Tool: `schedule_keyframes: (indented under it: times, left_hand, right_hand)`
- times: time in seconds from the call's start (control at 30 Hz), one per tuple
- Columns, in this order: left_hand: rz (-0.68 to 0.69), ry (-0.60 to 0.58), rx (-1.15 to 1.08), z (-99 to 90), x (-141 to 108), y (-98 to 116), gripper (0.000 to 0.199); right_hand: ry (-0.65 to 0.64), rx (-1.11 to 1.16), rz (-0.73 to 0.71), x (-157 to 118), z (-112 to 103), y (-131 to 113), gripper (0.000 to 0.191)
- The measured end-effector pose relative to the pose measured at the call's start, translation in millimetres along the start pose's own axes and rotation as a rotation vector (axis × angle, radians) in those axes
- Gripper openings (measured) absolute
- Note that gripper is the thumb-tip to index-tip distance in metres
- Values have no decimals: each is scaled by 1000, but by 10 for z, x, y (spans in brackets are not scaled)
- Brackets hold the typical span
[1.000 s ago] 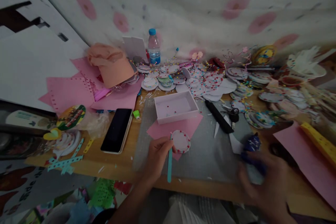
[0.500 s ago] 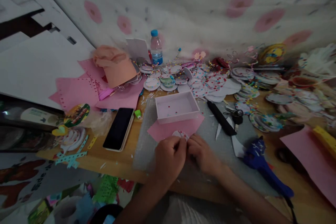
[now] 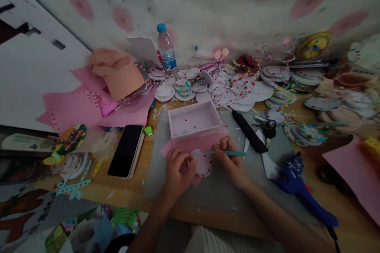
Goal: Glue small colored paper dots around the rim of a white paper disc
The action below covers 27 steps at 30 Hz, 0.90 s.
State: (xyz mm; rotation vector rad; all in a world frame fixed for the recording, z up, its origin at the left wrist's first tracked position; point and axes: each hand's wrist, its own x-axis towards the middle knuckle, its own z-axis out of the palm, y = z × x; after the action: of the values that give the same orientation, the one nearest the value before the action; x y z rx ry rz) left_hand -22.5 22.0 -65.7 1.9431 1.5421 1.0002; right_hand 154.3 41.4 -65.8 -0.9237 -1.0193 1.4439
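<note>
A round white disc with red dots round its rim (image 3: 202, 163) is at the front of the grey mat, over pink paper (image 3: 194, 145). My left hand (image 3: 179, 170) pinches the disc's left edge between thumb and fingers. On the disc's right, my right hand (image 3: 230, 162) is closed on a thin teal tool (image 3: 234, 153), whose tip points left over the disc's upper edge. Just behind both hands stands a shallow white box (image 3: 194, 120) with a few small coloured bits inside.
A phone (image 3: 126, 151) lies left of the grey mat (image 3: 157, 166). To the right are a black-handled knife (image 3: 249, 132), keys (image 3: 267, 123) and a blue glue gun (image 3: 303, 189). Piles of decorated discs (image 3: 219, 91) and a bottle (image 3: 167, 49) stand at the back.
My hands have moved apart, leaving the dotted disc in plain view. The teal tool now shows in my right hand. The whole view has shifted slightly.
</note>
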Motion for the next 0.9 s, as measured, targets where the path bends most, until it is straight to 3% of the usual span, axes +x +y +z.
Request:
schedule_keyframes:
  times: [0.47, 0.9]
  left_hand:
    - [4, -25, -84, -26, 4, -2, 9]
    - [2, -27, -79, -15, 11, -17, 10]
  right_hand:
    - [-111, -79, 15, -44, 44, 18, 24]
    - [-137, -156, -86, -77, 38, 22, 21]
